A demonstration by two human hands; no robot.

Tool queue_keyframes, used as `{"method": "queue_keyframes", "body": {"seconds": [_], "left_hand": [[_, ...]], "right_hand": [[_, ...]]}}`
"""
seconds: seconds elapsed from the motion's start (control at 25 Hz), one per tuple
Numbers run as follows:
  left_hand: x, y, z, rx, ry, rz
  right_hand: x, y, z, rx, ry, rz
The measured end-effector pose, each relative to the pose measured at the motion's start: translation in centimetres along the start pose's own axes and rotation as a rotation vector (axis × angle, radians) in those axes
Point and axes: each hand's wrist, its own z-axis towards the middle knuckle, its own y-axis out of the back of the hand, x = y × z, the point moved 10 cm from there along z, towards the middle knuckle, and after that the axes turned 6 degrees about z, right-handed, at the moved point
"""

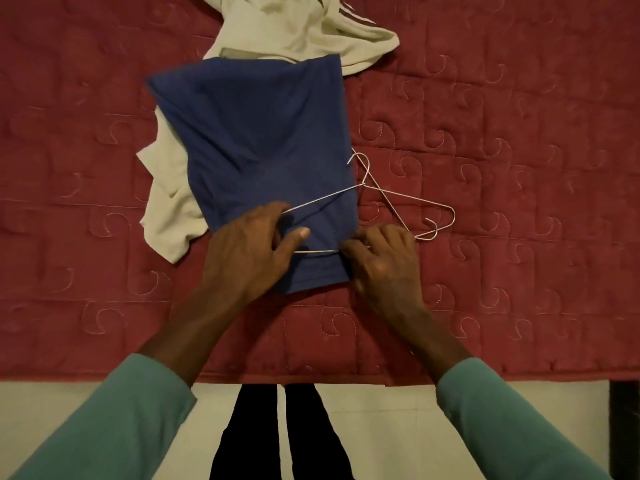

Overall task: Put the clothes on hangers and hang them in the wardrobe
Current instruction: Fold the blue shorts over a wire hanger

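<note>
A folded blue garment [263, 143] lies on the red quilted bed [519, 133]. A thin wire hanger [322, 199] rests across its near end, with the hook past the cloth's right edge. My left hand [247, 252] grips the hanger's left end, thumb stretched over the blue cloth. My right hand [382, 263] has curled fingers at the garment's right edge, pinching the hanger's bottom wire there. A second wire hanger [434, 216] lies on the quilt just right of my right hand.
A cream garment [169, 209] sticks out from under the blue one at the left. Another crumpled cream garment [294, 26] lies at the far side. The bed's near edge [311, 377] runs across the lower view, pale floor below it.
</note>
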Motion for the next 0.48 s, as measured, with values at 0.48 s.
{"method": "queue_keyframes", "body": {"seconds": [0.48], "left_hand": [[8.4, -0.1, -10.2, -0.138, 0.037, -0.194]], "right_hand": [[-1.6, -5.5, -9.6, -0.193, -1.452, 1.232]]}}
